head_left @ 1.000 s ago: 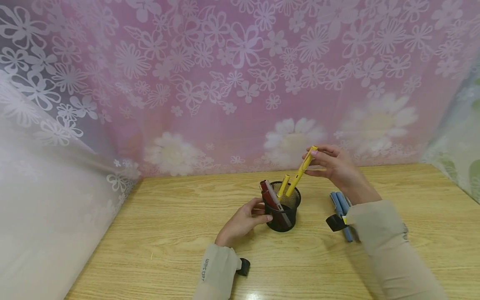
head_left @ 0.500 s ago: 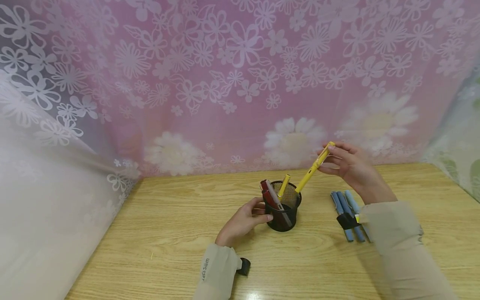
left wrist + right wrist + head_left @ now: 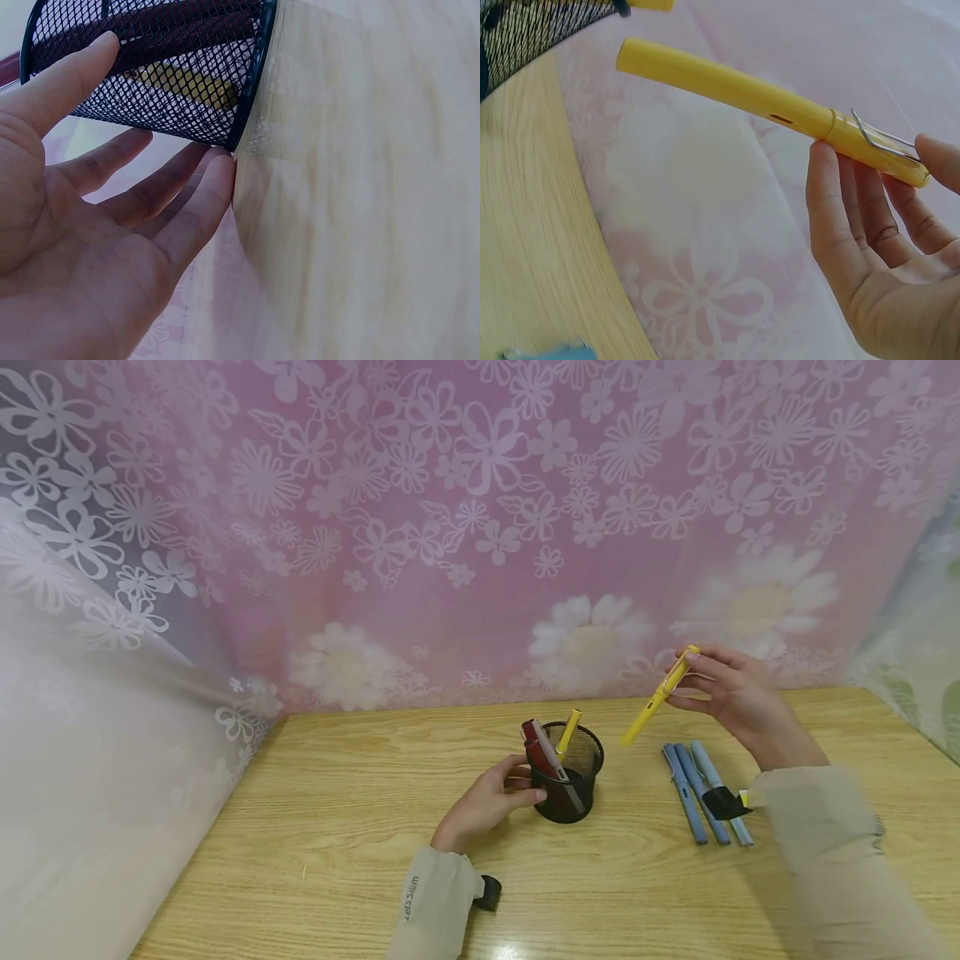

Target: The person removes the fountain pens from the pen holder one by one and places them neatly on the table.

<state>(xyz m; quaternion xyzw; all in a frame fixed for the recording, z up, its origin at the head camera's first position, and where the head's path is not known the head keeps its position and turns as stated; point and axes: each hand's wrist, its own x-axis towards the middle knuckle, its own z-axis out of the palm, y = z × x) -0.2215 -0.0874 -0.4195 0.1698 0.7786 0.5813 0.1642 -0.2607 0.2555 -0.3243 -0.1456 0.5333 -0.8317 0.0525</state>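
My right hand (image 3: 750, 706) pinches a yellow pen (image 3: 651, 708) by its capped end, thumb near the metal clip and fingertips below. The pen hangs tilted in the air, right of a black mesh pen holder (image 3: 566, 803). My left hand (image 3: 480, 806) holds that holder at its left side; in the left wrist view the thumb (image 3: 90, 64) lies on the mesh and the other fingers are along the opposite side. Inside the holder stand dark red pens (image 3: 538, 758), a greyish pen (image 3: 553, 753) and another yellow pen (image 3: 568, 735).
Three blue pens lie side by side on the wooden table (image 3: 337, 827), right of the holder: a darker one (image 3: 686, 797), a middle one (image 3: 692, 772) and a lighter one (image 3: 705, 764). A pink flowered curtain (image 3: 420, 568) hangs behind the table.
My right hand has drawn the yellow pen out of the holder and carried it to the right. The blue pens have come into fuller view. My left hand and the holder stay put.
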